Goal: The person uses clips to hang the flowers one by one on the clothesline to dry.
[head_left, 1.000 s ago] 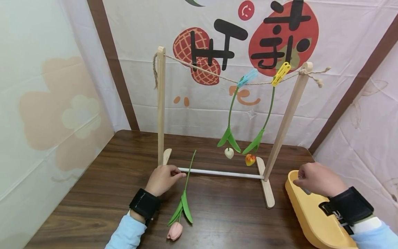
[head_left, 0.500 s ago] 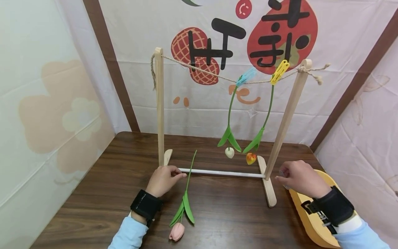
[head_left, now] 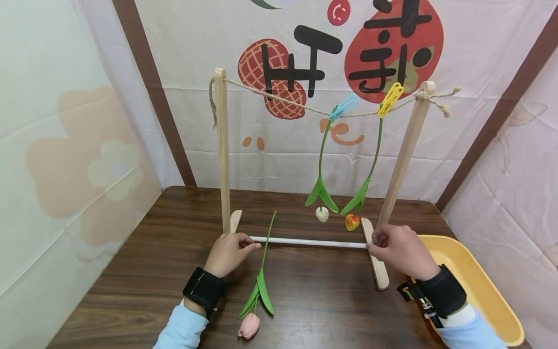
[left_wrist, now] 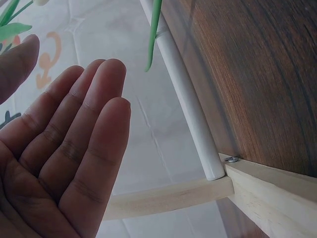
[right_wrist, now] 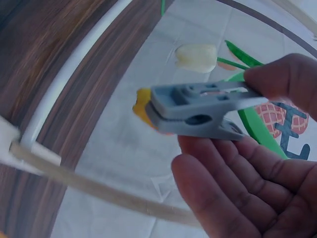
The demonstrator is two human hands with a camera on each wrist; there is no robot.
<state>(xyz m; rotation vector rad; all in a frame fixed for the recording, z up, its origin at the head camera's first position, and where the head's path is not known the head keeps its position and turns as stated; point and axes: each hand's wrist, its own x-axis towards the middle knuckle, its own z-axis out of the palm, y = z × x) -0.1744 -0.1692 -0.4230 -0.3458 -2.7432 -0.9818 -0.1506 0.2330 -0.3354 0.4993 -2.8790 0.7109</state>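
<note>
My right hand (head_left: 403,251) pinches a grey clothespin (right_wrist: 200,106) between thumb and fingers, in front of the rack's right post (head_left: 405,155). My left hand (head_left: 229,253) holds nothing. Its fingers are fairly straight in the left wrist view, close to the foot of the left post (head_left: 223,155). Beside it a pink tulip (head_left: 249,325) lies on the table, bloom toward me, its stem crossing the white rod (head_left: 314,242). A white tulip (head_left: 321,214) hangs upside down from a blue clothespin (head_left: 343,107), an orange tulip (head_left: 352,222) from a yellow clothespin (head_left: 390,100).
A twine line (head_left: 279,98) runs between the tops of the posts. At the right edge of the dark wooden table (head_left: 331,300) stands a yellow tray (head_left: 471,271), partly behind my right forearm. A printed cloth (head_left: 196,126) hangs behind the rack.
My right hand has come left from over the yellow tray to the rack's right post, now with the grey clothespin visible. My left hand has stayed beside the pink tulip's stem.
</note>
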